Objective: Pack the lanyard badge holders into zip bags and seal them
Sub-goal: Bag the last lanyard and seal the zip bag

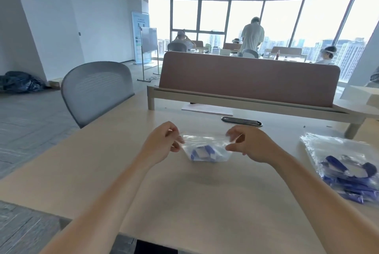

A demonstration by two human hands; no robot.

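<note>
A small clear zip bag [207, 149] lies on the wooden table [184, 202] in front of me, with a blue-and-white lanyard badge holder [203, 152] folded inside it. My left hand [162, 143] pinches the bag's top left corner. My right hand [248, 144] pinches the top right corner, thumb and fingers on the zip strip. The bag's top edge stretches between both hands.
At the right, a pile of clear bags with blue lanyards [346, 169] lies on the table. A brown desk divider [246, 81], white paper [207, 109] and a black cable slot [242, 121] stand beyond. A grey chair [96, 89] is at the left.
</note>
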